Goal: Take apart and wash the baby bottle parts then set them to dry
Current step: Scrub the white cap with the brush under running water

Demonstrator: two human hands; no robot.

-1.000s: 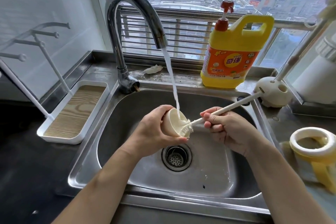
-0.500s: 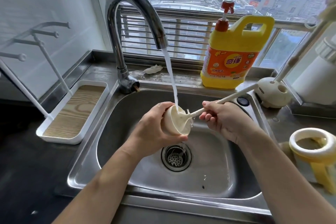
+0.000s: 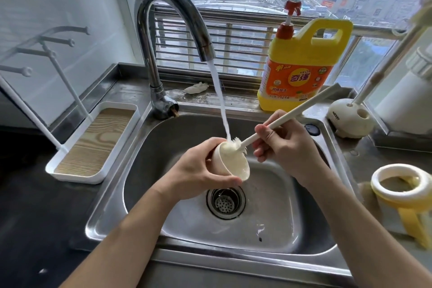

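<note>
Head view, all places given rel. to the drain [image 3: 225, 201].

Left hand [image 3: 198, 170] sits just above and left of the drain. Its fingers [image 3: 210, 145] curl round the back of the cream cup-shaped bottle part [image 3: 233, 163] and the thumb runs under its rim, a firm wrap. The cup's open mouth faces right and a bit toward the camera, so its axis runs roughly left-right.

Right hand [image 3: 289, 147] is up and right of the drain. Its fingers [image 3: 264, 133] pinch the low end of the brush [image 3: 292, 114] handle. The brush's long axis runs from the far right down-left to the cup. The bristle head is at the cup's top rim, partly inside, right where the water stream [image 3: 219, 100] from the tap [image 3: 168, 30] lands. Right hand is nearer the brush end and left hand nearer the cup. I judge the next scrub stroke needs the brush pushed down-left along that axis, into the mouth.

Counts:
- 1 cup part, held.
- 1 brush, held.
- 1 more handle standing in the brush holder [image 3: 348, 119], far right of the drain.
- 1 cream-and-yellow handled bottle piece [image 3: 404, 184] on the worktop to the right, apparently not washed yet.
- 1 soap jug [image 3: 301, 72] behind.
- 1 drying rack [image 3: 93, 145] to the left, at least 4 pegs, nothing on them.
</note>
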